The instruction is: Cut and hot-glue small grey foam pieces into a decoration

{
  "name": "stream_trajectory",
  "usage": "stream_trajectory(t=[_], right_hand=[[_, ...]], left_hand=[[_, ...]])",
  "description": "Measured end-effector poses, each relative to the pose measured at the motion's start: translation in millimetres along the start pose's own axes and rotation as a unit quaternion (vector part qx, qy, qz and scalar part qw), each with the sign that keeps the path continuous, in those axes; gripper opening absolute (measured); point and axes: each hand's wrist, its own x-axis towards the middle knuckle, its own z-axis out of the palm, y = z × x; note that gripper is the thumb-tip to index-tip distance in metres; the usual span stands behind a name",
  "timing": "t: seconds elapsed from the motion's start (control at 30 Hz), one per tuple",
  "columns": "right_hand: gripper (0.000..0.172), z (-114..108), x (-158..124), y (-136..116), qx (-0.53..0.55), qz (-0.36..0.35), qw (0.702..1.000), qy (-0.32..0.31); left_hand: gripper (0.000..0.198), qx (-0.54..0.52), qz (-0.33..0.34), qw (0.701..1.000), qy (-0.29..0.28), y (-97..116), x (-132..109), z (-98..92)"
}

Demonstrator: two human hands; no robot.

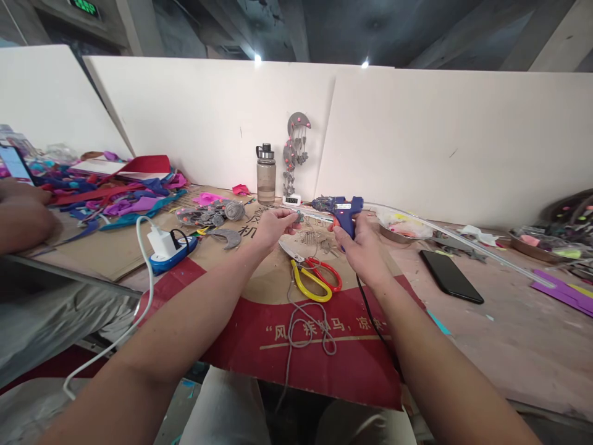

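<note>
My right hand (pixel 364 244) is wrapped round the handle of a blue hot glue gun (pixel 343 213). A long clear glue stick (pixel 445 235) runs out of its back to the right, and its nozzle points left. My left hand (pixel 277 227) pinches a small grey piece (pixel 299 216) just below the nozzle; its exact shape is too small to tell. Between my forearms lie scissors (pixel 312 281) with one yellow and one red handle. Grey yarn (pixel 308 330) trails beside them over the red and brown cardboard (pixel 241 337).
Behind stand a water bottle (pixel 266 176), a small clock (pixel 291 200) and a grey moon hanging ornament (pixel 299 123). Left are a power strip (pixel 171 256), a grey felt crescent (pixel 225 238) and felt scraps (pixel 139 185). A phone (pixel 451 276) lies right. Another person's arm (pixel 23 216) rests far left.
</note>
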Motion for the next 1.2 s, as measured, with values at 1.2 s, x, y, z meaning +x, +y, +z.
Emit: stream_trajectory(t=[1.2], right_hand=[[0.037, 3.3, -9.3, -12.6, -0.233, -0.098, 0.967, -0.017]], left_hand=[[0.014, 0.009, 0.017, 1.0, 0.003, -2.0, 0.1, 1.4]])
